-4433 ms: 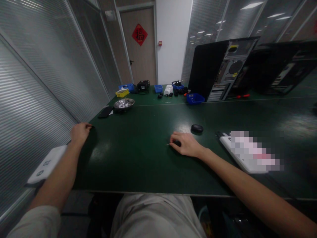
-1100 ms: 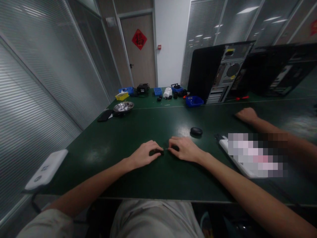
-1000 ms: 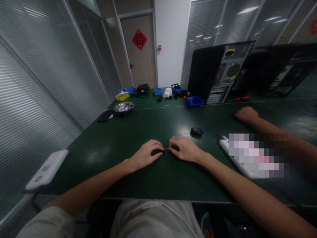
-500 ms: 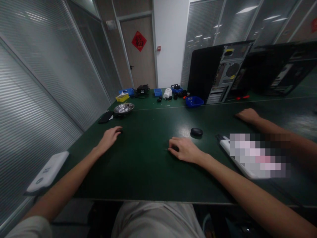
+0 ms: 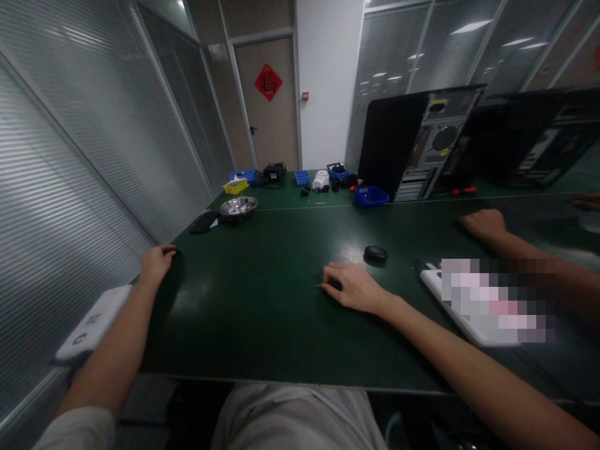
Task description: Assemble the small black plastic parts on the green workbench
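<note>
My left hand (image 5: 158, 264) is at the left edge of the green table, thumb and fingers pinched together. A small dark spot shows at its fingertips, too small to name. My right hand (image 5: 351, 286) rests on the middle of the table with its fingers curled round. From its fingertips sticks a thin, pale, pointed tip (image 5: 319, 285); the rest of that tool is hidden in the hand. Just beyond the right hand lies a black oval object (image 5: 375, 254) like a computer mouse.
A metal bowl (image 5: 239, 206) with small parts and a black flat object (image 5: 204, 222) lie far left. Blue trays (image 5: 372, 196) and a computer tower (image 5: 417, 147) stand at the back. Another person's hand (image 5: 485, 224) is at right, near a white device (image 5: 450, 307). A white box (image 5: 94, 325) sits left.
My left hand has moved left and slightly toward me, to the table's left edge, still pinched. My right hand stays in place. The view has shifted slightly.
</note>
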`<state>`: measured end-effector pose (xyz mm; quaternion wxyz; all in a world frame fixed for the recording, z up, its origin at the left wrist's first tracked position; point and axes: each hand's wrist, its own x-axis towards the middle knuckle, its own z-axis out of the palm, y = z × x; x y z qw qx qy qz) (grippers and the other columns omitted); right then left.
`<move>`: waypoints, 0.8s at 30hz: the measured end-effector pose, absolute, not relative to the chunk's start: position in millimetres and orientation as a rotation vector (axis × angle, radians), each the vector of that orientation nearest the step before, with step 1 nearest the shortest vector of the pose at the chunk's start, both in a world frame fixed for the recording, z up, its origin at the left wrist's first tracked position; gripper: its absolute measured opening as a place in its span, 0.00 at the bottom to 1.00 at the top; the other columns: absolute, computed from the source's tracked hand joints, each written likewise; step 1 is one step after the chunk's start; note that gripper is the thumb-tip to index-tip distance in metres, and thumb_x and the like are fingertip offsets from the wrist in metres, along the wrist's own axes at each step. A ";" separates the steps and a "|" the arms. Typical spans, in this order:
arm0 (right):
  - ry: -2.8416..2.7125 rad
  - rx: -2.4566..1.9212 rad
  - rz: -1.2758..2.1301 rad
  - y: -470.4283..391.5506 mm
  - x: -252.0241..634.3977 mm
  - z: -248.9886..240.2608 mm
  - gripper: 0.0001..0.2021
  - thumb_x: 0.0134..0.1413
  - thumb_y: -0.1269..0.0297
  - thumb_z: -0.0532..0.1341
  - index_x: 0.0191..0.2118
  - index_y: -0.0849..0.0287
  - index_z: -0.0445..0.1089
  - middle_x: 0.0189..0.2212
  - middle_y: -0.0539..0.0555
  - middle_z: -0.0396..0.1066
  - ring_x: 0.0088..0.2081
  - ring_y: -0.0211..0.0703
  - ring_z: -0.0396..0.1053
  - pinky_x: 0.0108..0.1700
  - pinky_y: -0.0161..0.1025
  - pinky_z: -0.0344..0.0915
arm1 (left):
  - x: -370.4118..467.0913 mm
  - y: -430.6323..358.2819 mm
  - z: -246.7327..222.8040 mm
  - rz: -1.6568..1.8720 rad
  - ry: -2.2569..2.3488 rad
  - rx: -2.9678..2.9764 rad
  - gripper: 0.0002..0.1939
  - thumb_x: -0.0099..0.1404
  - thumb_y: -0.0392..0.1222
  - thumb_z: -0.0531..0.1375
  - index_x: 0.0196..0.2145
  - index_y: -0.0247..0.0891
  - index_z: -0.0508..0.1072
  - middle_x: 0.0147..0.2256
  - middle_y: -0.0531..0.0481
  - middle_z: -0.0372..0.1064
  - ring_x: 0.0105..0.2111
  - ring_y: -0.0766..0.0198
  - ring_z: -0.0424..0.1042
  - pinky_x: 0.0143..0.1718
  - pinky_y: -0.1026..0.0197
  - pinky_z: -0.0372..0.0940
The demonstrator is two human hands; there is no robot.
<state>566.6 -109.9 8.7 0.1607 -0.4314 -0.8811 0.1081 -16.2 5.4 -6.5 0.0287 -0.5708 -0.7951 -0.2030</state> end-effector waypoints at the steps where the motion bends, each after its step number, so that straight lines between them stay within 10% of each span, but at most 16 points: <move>1: -2.517 -1.228 0.315 -110.3 566.5 9.3 0.05 0.66 0.61 0.62 0.40 0.56 0.71 0.40 0.52 0.74 0.35 0.40 0.69 0.37 0.38 0.57 | -15.9 5.2 -7.3 -0.644 -2.434 -1.763 0.11 0.67 0.37 0.60 0.44 0.30 0.78 0.36 0.44 0.76 0.45 0.54 0.73 0.47 0.63 0.61; 10: -2.528 -1.222 0.311 -109.7 566.6 9.4 0.05 0.66 0.60 0.61 0.40 0.56 0.71 0.39 0.52 0.73 0.34 0.40 0.68 0.36 0.38 0.56 | -8.2 0.5 -2.2 -0.690 -2.392 -1.799 0.09 0.66 0.32 0.60 0.40 0.29 0.81 0.35 0.47 0.77 0.44 0.56 0.73 0.52 0.61 0.61; 24: -2.534 -1.243 0.283 -111.7 565.3 11.6 0.05 0.66 0.60 0.61 0.40 0.55 0.71 0.39 0.51 0.73 0.34 0.39 0.68 0.36 0.38 0.56 | 1.8 -10.6 15.3 -1.074 -2.717 -1.546 0.04 0.63 0.35 0.66 0.36 0.33 0.80 0.23 0.56 0.71 0.30 0.63 0.69 0.33 0.67 0.56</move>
